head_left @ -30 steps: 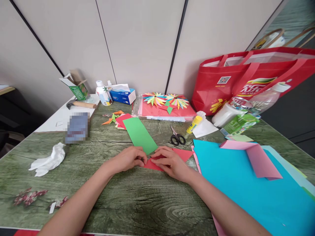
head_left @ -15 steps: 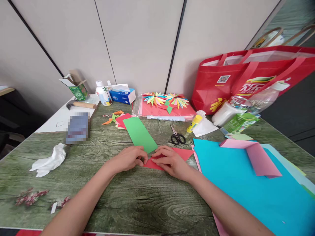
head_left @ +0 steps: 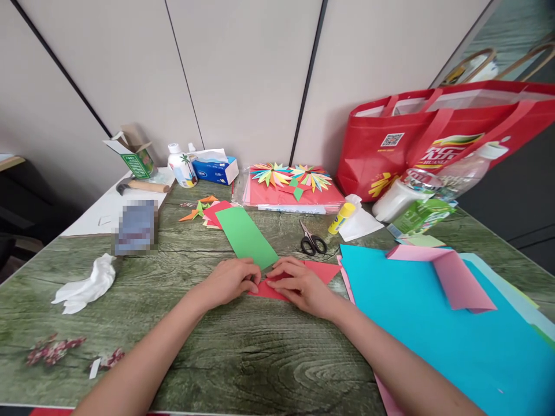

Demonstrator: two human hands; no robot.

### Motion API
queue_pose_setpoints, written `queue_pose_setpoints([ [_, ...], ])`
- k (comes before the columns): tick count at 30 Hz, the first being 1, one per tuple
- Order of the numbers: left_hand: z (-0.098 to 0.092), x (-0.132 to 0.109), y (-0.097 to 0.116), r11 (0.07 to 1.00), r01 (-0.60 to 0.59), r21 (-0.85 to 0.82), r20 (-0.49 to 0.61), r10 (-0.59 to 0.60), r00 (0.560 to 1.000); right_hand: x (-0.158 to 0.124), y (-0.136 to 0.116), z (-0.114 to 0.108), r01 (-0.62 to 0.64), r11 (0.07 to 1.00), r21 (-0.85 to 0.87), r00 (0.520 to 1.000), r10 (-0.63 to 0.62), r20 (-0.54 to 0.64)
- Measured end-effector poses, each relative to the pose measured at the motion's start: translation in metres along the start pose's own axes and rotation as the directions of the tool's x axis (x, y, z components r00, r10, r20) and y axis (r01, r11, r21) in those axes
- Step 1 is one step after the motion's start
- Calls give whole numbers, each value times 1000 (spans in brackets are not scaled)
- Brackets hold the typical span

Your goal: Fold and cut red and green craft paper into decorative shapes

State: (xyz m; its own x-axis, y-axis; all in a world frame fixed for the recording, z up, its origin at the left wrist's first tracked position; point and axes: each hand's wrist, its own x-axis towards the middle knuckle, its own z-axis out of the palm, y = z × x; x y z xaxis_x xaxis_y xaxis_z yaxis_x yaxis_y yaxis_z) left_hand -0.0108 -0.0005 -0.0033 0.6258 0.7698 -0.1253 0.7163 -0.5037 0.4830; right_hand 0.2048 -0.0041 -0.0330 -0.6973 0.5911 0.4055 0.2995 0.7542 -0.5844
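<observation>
In the head view, the red paper lies flat on the bench, on the near side of the scissors, its pointed end reaching rightward past them. Nearer than the scissors and to their left, the left hand curls, thumb and forefinger apparently pinching the paper's left part, presumably to control that edge. The right hand arches over the middle with fingers bent and slightly parted, probably to stop it sliding (whether its thumb grips too, I cannot tell). The green sheet lies left of the scissors, and the glue stick stands just beyond them to the right, likely parked within reach. Compared with the earlier frame, little differs: both hands keep almost the same pose, a sliver more red shows under the left thumb, and the scissors stay put.
</observation>
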Motion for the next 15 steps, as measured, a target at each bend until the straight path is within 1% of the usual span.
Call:
queue_pose_setpoints([
  [4, -2, -1, 5, 997, -11, 76, 13, 10, 1000, 0, -1, 0, -5, 1000, 11, 1000, 5, 5],
  [8, -3, -3, 12, 990, -108, 93, 25, 106, 994, 0, 2, 2, -3, 1000, 17, 1000, 3, -5],
  [10, -4, -5, 16, 984, -138, 111, 31, 136, 990, -1, 3, 2, 1, 1000, 27, 1000, 0, -13],
  [12, -5, -8, 21, 978, -145, 153, 38, 141, 989, -1, 5, 3, 2, 999, 37, 1000, -1, -17],
  [15, -2, -11, 32, 956, -138, 260, 59, 127, 990, 0, 5, 2, 9, 999, 43, 1000, -8, -14],
])
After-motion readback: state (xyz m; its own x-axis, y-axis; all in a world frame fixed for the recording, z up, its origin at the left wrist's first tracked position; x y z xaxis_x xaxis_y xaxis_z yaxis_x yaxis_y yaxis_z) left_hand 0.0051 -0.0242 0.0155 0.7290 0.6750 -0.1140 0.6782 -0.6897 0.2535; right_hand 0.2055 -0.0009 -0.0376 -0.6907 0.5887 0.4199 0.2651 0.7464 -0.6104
